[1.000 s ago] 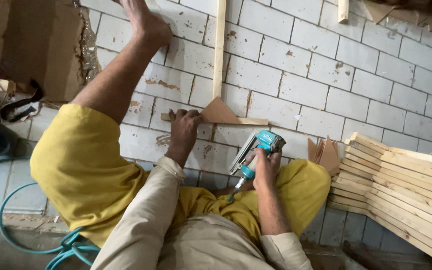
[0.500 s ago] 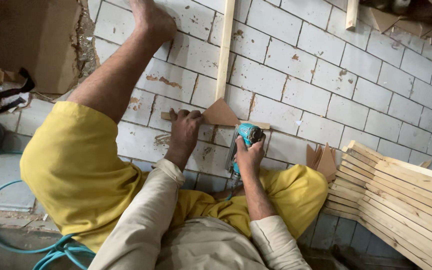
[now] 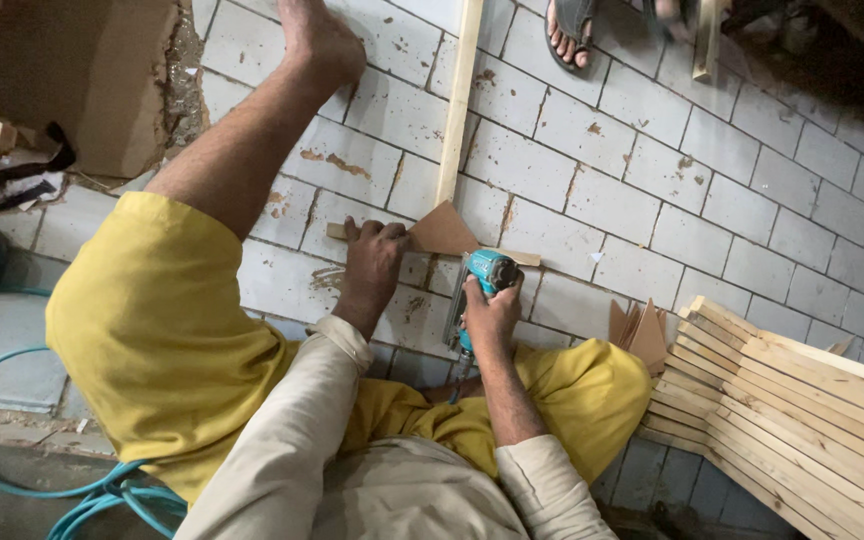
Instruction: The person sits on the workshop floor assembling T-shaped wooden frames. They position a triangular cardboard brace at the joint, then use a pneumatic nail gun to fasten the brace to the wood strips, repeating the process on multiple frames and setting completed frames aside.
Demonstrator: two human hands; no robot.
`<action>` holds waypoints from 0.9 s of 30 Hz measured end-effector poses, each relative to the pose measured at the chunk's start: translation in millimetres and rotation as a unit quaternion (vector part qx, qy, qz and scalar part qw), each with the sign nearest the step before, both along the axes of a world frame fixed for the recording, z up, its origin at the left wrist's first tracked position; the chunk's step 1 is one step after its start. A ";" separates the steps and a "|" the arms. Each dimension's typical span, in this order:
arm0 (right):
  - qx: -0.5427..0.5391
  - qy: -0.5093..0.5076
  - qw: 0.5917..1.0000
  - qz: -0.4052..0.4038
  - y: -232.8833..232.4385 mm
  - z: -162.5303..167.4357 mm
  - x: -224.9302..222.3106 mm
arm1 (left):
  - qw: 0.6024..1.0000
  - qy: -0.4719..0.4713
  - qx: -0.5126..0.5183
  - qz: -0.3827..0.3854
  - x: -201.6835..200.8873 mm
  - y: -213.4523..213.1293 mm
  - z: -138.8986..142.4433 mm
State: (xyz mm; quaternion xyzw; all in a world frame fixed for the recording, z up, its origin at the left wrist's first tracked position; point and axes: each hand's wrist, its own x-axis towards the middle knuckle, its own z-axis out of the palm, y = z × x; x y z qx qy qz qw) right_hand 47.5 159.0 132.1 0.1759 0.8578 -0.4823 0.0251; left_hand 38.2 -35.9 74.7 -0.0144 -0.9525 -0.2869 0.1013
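On the white tiled floor, the thin, light triangular plywood gusset lies over the joint of two pale wooden slats, pinned by the left hand with fingers pressed flat just beside it, while the right hand grips the heavier, rigid teal pneumatic nailer by its handle, nose at the gusset's edge.
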 end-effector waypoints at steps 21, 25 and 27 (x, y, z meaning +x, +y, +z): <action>0.104 0.095 0.981 0.137 -45.5 -15.0 4.7 | 1.000 0.008 -0.022 0.020 -0.9 -12.8 0.8; 0.046 -0.047 0.994 0.084 -47.5 -15.5 2.9 | 1.000 -0.006 0.003 0.011 -1.7 -18.5 -1.7; 0.075 0.056 0.986 0.141 -50.7 -18.6 2.5 | 1.000 -0.005 0.027 0.008 -1.2 -21.6 -2.4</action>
